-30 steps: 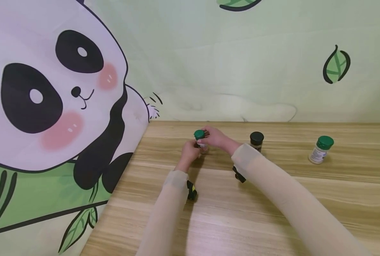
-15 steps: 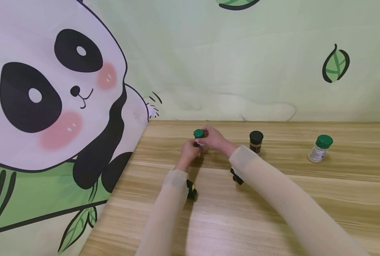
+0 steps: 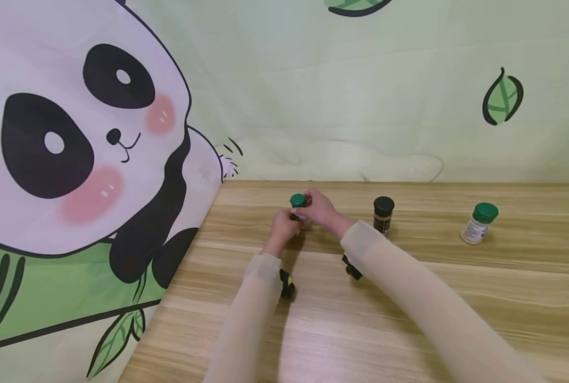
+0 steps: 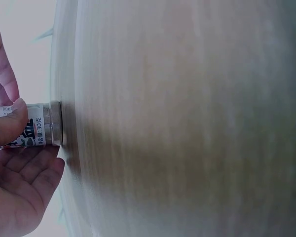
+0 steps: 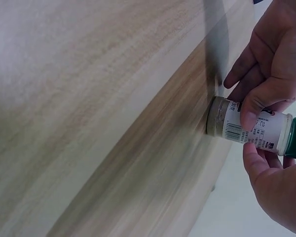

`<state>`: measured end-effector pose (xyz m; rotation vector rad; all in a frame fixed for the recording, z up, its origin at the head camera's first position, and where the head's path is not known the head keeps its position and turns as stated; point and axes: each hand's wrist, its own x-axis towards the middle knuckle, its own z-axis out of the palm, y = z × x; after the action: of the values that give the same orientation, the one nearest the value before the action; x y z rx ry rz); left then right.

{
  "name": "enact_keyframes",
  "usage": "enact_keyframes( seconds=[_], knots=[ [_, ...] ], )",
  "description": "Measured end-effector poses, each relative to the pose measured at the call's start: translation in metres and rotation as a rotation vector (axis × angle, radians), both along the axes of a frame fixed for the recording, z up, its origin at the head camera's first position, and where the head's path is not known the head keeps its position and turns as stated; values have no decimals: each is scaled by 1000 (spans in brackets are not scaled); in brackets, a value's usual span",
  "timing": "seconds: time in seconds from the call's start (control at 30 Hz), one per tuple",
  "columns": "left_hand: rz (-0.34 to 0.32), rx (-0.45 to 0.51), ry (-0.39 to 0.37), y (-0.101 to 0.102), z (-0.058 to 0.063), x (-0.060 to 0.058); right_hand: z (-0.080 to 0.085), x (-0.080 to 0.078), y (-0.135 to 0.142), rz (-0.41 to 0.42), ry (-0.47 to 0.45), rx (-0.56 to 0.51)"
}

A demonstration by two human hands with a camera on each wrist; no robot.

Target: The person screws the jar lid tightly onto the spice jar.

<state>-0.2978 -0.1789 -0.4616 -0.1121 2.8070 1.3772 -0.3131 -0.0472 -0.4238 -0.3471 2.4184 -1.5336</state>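
Note:
A small spice jar with a green cap (image 3: 297,200) stands upright on the table, both hands about it. My left hand (image 3: 282,227) grips the jar's lower body, its thumb pressed on the white label (image 5: 266,132). In the left wrist view the jar's base (image 4: 54,122) is right at the wood surface. Up at the top of the jar, my right hand (image 3: 321,208) pinches around the green cap with thumb and fingers. Part of the cap and most of the label are hidden by fingers in the head view.
A black-capped jar (image 3: 382,214) stands to the right of the hands, near the right forearm. Farther right is another green-capped jar (image 3: 478,222) with a white label. Behind the wooden table (image 3: 409,330) hangs a green cloth with a panda print (image 3: 135,159).
Both hands stay at the same jar. The right wrist and sleeve have shifted slightly left and down, so more of the black-capped jar shows.

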Motion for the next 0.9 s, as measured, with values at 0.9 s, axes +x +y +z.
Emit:
enact_keyframes(
  seconds=[0.9],
  knots=[
    [12,10,4,-1,0,0,15,-12,11,233,-108,-12]
  ],
)
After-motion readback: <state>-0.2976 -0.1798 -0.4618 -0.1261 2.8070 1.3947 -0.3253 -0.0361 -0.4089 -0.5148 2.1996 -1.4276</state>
